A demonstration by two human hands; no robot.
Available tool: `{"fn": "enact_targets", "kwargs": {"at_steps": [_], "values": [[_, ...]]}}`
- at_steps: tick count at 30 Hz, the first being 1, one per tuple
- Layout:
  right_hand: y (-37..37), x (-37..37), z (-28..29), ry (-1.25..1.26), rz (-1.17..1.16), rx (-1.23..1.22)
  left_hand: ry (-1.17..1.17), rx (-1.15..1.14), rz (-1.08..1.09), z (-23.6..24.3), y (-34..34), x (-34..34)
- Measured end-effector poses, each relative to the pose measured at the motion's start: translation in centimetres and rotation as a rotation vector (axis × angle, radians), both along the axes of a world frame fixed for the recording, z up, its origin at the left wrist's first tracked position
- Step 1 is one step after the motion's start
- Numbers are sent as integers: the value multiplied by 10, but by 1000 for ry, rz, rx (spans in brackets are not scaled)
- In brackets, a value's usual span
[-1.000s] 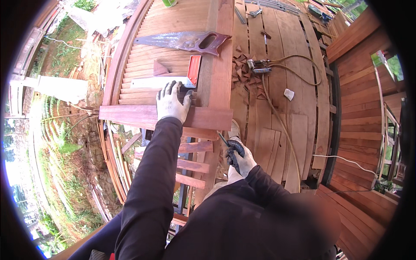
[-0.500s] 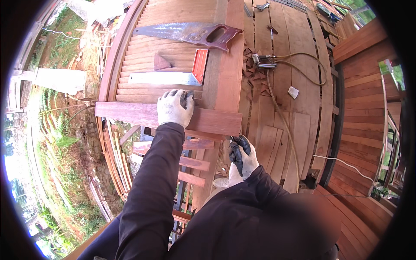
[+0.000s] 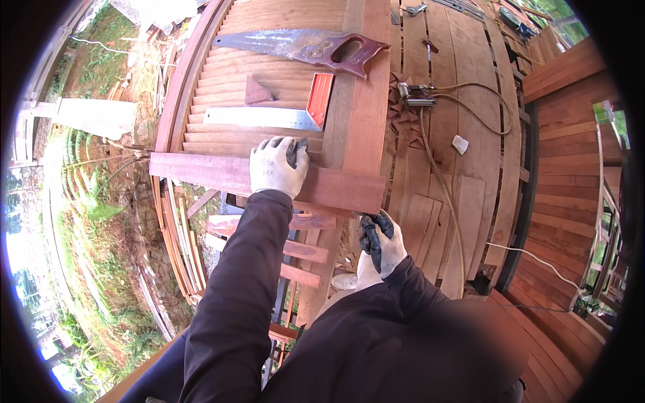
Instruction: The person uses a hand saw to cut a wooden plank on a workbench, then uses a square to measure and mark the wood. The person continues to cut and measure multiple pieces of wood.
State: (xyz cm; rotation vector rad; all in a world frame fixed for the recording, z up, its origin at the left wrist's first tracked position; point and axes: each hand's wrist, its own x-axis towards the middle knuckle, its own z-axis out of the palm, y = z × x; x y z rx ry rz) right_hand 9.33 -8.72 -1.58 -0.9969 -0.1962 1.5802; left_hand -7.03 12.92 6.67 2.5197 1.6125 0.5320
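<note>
My left hand (image 3: pixel 277 166), in a white glove with dark fingertips, is closed over a reddish wooden board (image 3: pixel 215 169) lying across the near end of a slatted wooden panel (image 3: pixel 282 80). Just below the board's right end, my right hand (image 3: pixel 383 242) is closed in a pinch. Whatever those fingers hold is too small and hidden to make out. Beyond my left hand, a try square (image 3: pixel 262 118) with an orange handle rests on the slats. A small triangular wood offcut (image 3: pixel 256 91) and a handsaw (image 3: pixel 302 50) with a brown handle lie farther back.
Right of the panel, an air nailer (image 3: pixel 418 95) with a yellowish hose (image 3: pixel 438 176) lies on the plank floor (image 3: pixel 463 107) beside triangular offcuts (image 3: pixel 398 111). Cut wood pieces (image 3: pixel 306 252) sit beneath the board. A plank wall (image 3: pixel 561 181) stands at far right; sloping ground drops away left.
The view has shifted slightly, so the panel and tools appear a little farther right. My left hand keeps its hold on the board; my right hand stays pinched by the board's end.
</note>
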Motion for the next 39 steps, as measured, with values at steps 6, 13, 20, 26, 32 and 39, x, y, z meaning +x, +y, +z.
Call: {"fn": "enact_targets", "kwargs": {"at_steps": [6,13,20,26,32,39], "values": [[-11,3,4,161,25,-75,-5,-129,26,8,0,3],[-2,-5,34,51,13,-134,-59,-32,-6,-4,0,-2],[1,-4,50,-173,131,-71,40,-128,28,9,2,5],[0,3,35,-290,162,-8,94,-210,27,16,3,-1],[-1,15,15,-262,123,6,105,-297,41,18,0,3],[-5,4,23,-336,85,-47,75,-245,15,11,1,1]]}}
